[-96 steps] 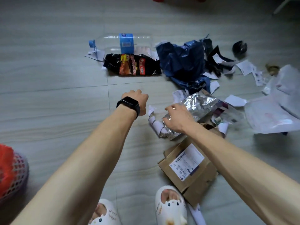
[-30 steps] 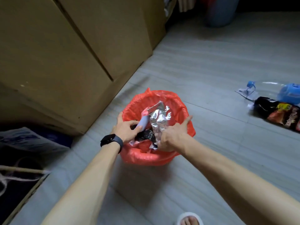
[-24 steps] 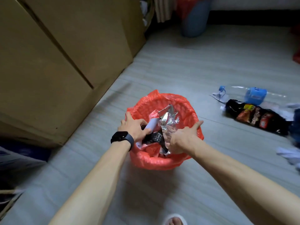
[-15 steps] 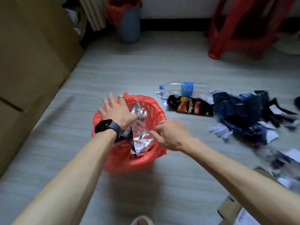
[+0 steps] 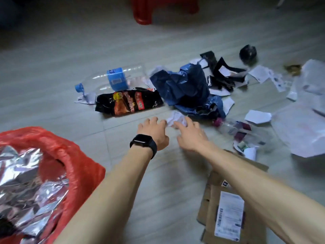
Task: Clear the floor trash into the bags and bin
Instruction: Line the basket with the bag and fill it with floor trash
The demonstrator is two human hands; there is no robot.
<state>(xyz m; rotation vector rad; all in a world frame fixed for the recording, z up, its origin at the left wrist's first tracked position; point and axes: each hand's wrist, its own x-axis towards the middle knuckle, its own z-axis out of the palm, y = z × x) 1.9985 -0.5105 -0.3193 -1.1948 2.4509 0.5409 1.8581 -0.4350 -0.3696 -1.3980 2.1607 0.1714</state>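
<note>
With the crumpled paper (image 5: pixel 176 120) at twelve o'clock between the loosely spread, empty left hand (image 5: pixel 153 132) and right hand (image 5: pixel 191 136), perhaps just touching it, cup it from both sides, then carry it to the red-lined bin (image 5: pixel 79 161) at eight o'clock.

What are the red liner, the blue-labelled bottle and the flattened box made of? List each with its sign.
The red liner: thin plastic film, seemingly, glossy and crumpled into soft folds. The blue-labelled bottle: probably clear plastic; the floor shows through and highlights run along it. The flattened box: brown cardboard, matte, creased, with a white printed label.
</note>
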